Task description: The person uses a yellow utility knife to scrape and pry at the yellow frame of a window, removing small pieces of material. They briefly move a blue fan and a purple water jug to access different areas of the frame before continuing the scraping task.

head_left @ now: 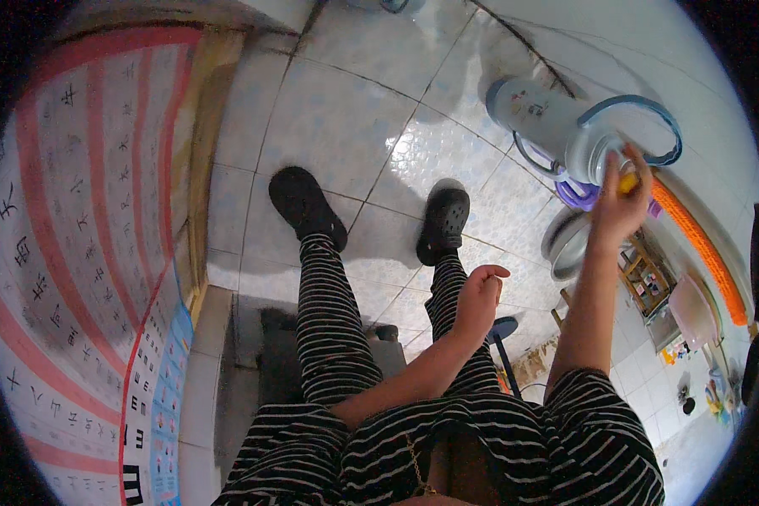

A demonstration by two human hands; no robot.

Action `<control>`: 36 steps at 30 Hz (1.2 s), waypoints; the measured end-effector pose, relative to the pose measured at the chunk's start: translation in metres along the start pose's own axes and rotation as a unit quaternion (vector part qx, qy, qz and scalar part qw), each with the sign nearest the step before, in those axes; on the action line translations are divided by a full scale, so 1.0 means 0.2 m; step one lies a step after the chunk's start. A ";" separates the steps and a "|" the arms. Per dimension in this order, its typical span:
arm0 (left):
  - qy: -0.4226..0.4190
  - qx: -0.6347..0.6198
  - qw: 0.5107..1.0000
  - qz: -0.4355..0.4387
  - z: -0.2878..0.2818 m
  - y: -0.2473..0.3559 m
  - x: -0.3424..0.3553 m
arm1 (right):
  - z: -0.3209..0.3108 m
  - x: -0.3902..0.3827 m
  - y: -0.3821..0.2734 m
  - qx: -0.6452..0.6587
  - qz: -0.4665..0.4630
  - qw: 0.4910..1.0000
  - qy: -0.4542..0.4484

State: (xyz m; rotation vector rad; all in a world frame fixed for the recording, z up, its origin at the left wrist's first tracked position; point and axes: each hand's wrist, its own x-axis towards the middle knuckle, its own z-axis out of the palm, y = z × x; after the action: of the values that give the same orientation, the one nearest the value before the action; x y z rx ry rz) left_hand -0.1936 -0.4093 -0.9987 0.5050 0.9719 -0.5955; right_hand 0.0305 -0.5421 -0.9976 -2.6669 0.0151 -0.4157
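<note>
Over by the wall, the right hand is at a pale jug, can't tell if gripping. Left hand's a loose fist.

Left clog and right clog mid-floor, side by side, apart. Jug toward floor's right edge; right grip at its mouth. Basin nearer the wearer than jug. Long tube right of basin. Beyond floor's left edge: character chart; eye chart adjoining, wearer's side.
</note>
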 end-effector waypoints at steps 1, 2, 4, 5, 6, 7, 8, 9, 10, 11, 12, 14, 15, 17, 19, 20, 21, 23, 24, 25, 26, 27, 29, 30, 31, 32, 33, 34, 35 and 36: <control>0.021 0.000 1.000 0.009 -0.01 -0.01 0.01 | 0.11 0.04 -0.12 -0.003 -0.021 0.998 -0.064; 0.029 -0.006 0.999 -0.021 -0.02 0.02 0.01 | 0.24 0.05 -0.24 0.029 -0.021 0.994 -0.099; 0.036 -0.023 0.999 -0.022 0.00 0.01 0.00 | 0.47 0.14 -0.40 0.006 -0.046 0.991 -0.128; 0.042 -0.030 0.998 -0.019 0.00 0.01 0.01 | 0.56 0.18 -0.49 0.067 -0.005 0.987 -0.146; 0.038 -0.042 0.998 -0.019 -0.01 0.00 0.01 | 0.65 0.20 -0.57 0.127 0.040 0.978 -0.161; 0.039 -0.032 0.999 -0.021 -0.02 -0.01 0.01 | 0.75 0.23 -0.63 0.132 -0.044 0.985 -0.099; 0.040 -0.021 0.999 -0.022 -0.02 -0.01 0.01 | 0.82 0.24 -0.65 0.115 -0.070 0.986 -0.099; 0.040 -0.011 0.999 -0.023 -0.02 -0.01 0.01 | 0.89 0.24 -0.69 0.144 -0.035 0.983 -0.108; 0.047 -0.014 0.998 -0.035 -0.01 0.00 0.01 | 0.92 0.26 -0.75 0.112 0.006 0.983 -0.147; 0.052 -0.017 0.997 -0.047 0.00 0.01 0.01 | 0.95 0.24 -0.78 0.134 0.012 0.981 -0.140; 0.060 -0.018 0.996 -0.057 -0.01 0.01 0.01 | 0.99 0.23 -0.80 0.160 0.018 0.978 -0.132; 0.040 -0.047 0.997 -0.041 -0.04 -0.04 0.02 | 1.04 0.24 -0.80 0.190 0.015 0.973 -0.132; 0.030 -0.062 0.997 -0.034 -0.07 -0.07 0.02 | 1.03 0.26 -0.83 0.216 0.078 0.960 -0.160; 0.037 -0.016 0.998 -0.045 -0.11 -0.06 0.05 | 1.00 0.28 -0.93 0.273 0.204 0.915 -0.217; 0.069 -0.048 0.996 -0.025 -0.04 -0.04 0.03 | 1.06 0.27 -0.85 0.256 0.132 0.945 -0.156; 0.063 -0.020 0.997 -0.031 -0.02 -0.01 0.02 | 1.09 0.27 -0.80 0.243 0.095 0.957 -0.125; 0.065 -0.005 0.997 -0.038 -0.03 -0.02 0.02 | 1.12 0.27 -0.78 0.243 0.071 0.962 -0.103; 0.065 0.023 0.996 -0.054 -0.04 -0.02 0.03 | 1.16 0.27 -0.73 0.237 0.021 0.969 -0.058; 0.067 0.024 0.996 -0.047 -0.05 -0.03 0.05 | 1.18 0.27 -0.73 0.232 0.028 0.971 -0.052; 0.068 0.025 0.997 -0.041 -0.07 -0.03 0.07 | 1.20 0.27 -0.72 0.225 0.034 0.973 -0.047; 0.068 0.026 0.997 -0.035 -0.09 -0.04 0.08 | 1.22 0.27 -0.72 0.218 0.041 0.974 -0.041; 0.067 0.017 0.997 -0.035 -0.09 -0.04 0.09 | 1.21 0.27 -0.70 0.199 0.050 0.978 -0.042; 0.065 0.001 0.997 -0.036 -0.09 -0.05 0.09 | 1.18 0.30 -0.63 0.162 0.063 0.984 -0.045; 0.063 0.006 0.997 -0.033 -0.08 -0.04 0.09 | 1.14 0.30 -0.60 0.141 0.062 0.987 -0.051; 0.063 0.013 0.998 -0.027 -0.08 -0.03 0.09 | 1.11 0.30 -0.57 0.123 0.060 0.989 -0.057; 0.064 0.021 0.998 -0.021 -0.08 -0.02 0.10 | 1.08 0.29 -0.54 0.105 0.060 0.990 -0.065; 0.060 0.027 0.998 -0.017 -0.08 -0.01 0.10 | 1.04 0.29 -0.50 0.081 0.056 0.992 -0.074; 0.063 0.026 0.997 -0.026 -0.08 -0.01 0.11 | 1.00 0.27 -0.45 0.058 0.054 0.993 -0.085; 0.066 0.026 0.997 -0.034 -0.08 -0.01 0.11 | 0.95 0.25 -0.41 0.039 0.056 0.993 -0.100; 0.069 0.027 0.997 -0.038 -0.09 -0.01 0.13 | 0.93 0.22 -0.38 0.038 0.066 0.991 -0.112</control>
State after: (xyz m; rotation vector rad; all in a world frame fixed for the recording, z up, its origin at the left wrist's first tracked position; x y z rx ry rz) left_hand -0.1943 -0.4058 -1.0291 0.5647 1.1125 -0.6638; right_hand 0.1224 -0.3994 -1.1122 -2.6024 0.1036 -0.0729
